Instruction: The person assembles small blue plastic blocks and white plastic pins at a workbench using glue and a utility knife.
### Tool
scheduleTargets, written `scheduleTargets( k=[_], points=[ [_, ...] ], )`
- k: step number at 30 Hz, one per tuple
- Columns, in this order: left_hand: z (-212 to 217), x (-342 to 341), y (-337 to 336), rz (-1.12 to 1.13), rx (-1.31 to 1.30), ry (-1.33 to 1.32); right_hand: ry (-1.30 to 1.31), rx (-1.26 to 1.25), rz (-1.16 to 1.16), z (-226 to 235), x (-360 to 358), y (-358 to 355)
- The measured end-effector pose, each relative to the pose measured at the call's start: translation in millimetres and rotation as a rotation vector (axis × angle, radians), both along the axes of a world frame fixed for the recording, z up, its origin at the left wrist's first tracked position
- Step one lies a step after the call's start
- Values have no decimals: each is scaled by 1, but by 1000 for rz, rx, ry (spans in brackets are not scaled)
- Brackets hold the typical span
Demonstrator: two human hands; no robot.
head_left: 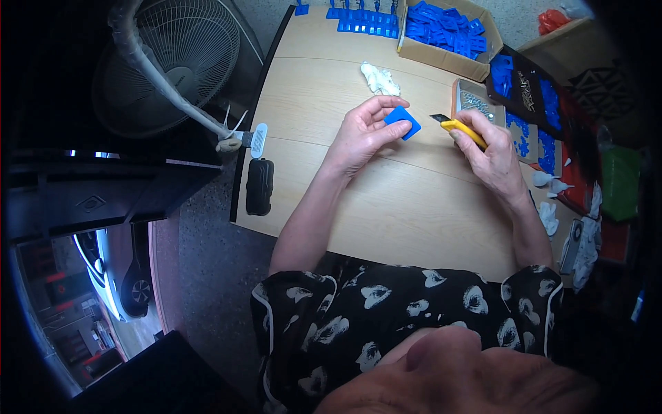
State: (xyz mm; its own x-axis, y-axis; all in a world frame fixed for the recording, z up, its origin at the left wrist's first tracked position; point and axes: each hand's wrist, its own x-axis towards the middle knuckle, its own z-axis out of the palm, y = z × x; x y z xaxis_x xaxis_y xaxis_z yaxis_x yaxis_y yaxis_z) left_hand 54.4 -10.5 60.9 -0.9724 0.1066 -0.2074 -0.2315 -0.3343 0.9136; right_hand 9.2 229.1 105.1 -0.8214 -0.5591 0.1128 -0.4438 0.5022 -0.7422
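Over the middle of the wooden table, my left hand pinches a small flat blue plastic piece between thumb and fingers. A yellow utility knife is gripped in my right hand, its dark blade pointing left toward the blue piece. Blade and piece are a short gap apart. Just beyond my left hand lies a crumpled white cloth or glove.
A cardboard box of blue plastic parts stands at the back, beside a row of similar blue pieces. To the right are a tray of screws and small blue parts. A black case lies left, near a fan.
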Motion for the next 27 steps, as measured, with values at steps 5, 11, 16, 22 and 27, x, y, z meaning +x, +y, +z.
scheduleTargets(
  k=[5, 11, 16, 22, 27],
  points=[
    [1, 0, -2, 9, -2, -31, 225, 84, 62, 17, -7, -14],
    [2, 1, -3, -15, 14, -31, 239, 124, 120, 23, -10, -21],
    [-1, 2, -4, -31, -1, -14, 219, 155, 112, 26, -9, -24],
    [0, 2, -2, -31, 5, -4, 259, 160, 129, 24, -10, -23],
    [0, 1, -2, -28, -30, -6, 280, 169, 139, 24, -9, -21]
  ],
)
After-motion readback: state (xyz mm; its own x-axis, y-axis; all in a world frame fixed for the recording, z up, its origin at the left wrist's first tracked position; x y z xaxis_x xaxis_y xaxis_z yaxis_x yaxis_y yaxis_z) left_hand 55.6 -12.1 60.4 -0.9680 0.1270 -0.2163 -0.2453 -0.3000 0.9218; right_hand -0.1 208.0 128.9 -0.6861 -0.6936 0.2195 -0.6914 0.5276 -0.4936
